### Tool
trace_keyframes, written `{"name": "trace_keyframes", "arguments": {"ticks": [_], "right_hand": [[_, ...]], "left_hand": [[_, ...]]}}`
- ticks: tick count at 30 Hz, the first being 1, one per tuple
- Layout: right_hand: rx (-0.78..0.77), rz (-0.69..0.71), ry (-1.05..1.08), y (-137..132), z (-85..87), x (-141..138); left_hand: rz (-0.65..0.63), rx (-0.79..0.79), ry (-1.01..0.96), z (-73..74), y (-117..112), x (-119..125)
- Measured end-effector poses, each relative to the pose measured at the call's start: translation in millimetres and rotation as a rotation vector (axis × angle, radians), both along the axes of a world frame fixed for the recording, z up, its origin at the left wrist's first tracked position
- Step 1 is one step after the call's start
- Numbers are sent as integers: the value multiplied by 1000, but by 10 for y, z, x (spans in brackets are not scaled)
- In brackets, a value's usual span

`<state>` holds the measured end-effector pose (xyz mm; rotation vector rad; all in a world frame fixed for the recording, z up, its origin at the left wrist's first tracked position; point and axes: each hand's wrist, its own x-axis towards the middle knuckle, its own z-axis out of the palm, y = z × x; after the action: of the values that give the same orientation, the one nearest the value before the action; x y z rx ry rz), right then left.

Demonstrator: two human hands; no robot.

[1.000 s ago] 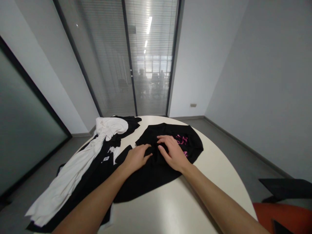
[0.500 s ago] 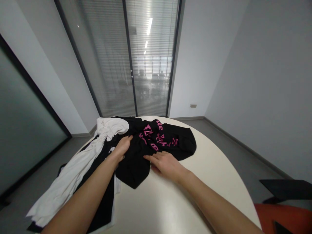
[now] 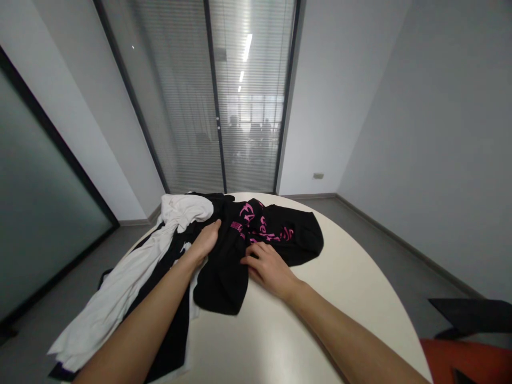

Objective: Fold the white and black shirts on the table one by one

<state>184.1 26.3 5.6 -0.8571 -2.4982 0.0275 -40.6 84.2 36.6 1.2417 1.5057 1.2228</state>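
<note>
Right hand: fingers curled at the near right edge of the black printed garment; cannot tell whether cloth is pinched. Garment lies bunched on the table. If loose, this side could slip. Left hand: grasping its left edge; sideways pull could snag the white garment. Farther: pink lettering creased; uneven tension could deepen wrinkles.

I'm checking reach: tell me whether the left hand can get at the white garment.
Probably yes: the white garment lies close beside the left hand, its bunched far end uncovered, though the hand seems to be gripping the black pink-lettered garment.
</note>
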Motion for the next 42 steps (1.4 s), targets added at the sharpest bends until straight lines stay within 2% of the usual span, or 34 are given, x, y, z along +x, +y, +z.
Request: {"name": "trace_keyframes", "arguments": {"ticks": [3, 5, 6, 8, 11, 13, 15, 20, 23, 25, 28, 30, 33, 35, 37, 39, 41, 42], "right_hand": [[20, 28, 102, 3, 31, 42], [1, 54, 161, -3, 54, 70], [-17, 65, 181, -8, 65, 80], [-61, 88, 203, -23, 89, 94], [-137, 119, 214, -50, 143, 124], [-220, 122, 225, -65, 197, 162], [-308, 124, 283, -72, 267, 218], [-482, 156, 641, -61, 521, 411], [-745, 254, 689, -68, 708, 553], [-932, 324, 585, -78, 816, 661], [-1097, 324, 348, -69, 909, 843], [-1198, 329, 262, -31, 915, 968], [-1282, 363, 266, 55, 864, 1125], [-1258, 277, 243, 104, 815, 1190], [-1264, 95, 139, 138, 754, 1227], [-1274, -128, 16, 174, 669, 1254], [-1156, -380, -78, 229, 557, 1285], [-1037, -517, -120, 265, 494, 1302]], "left_hand": [[134, 315, 393, 83, -29, 12], [158, 546, 609, 147, -103, 58], [116, 638, 716, 164, -146, 89], [-57, 709, 885, 150, -216, 149], [-252, 611, 1064, 25, -234, 188], [-267, 490, 1112, -50, -204, 166], [-220, 377, 1140, -53, -177, 116], [-104, 68, 1245, 211, -219, -41], [-85, -89, 1275, 361, -289, -98], [-64, -86, 1299, 414, -335, -89], [-52, 81, 1351, 441, -389, 2], [-83, 183, 1348, 434, -414, 86], [-185, 152, 1291, 383, -444, 172], [-311, 88, 1268, 327, -463, 185], [-428, 34, 1275, 270, -478, 174], [-491, -4, 1324, 229, -488, 162], [-521, -1, 1391, 210, -497, 166], [-541, 18, 1419, 207, -504, 175]]}}
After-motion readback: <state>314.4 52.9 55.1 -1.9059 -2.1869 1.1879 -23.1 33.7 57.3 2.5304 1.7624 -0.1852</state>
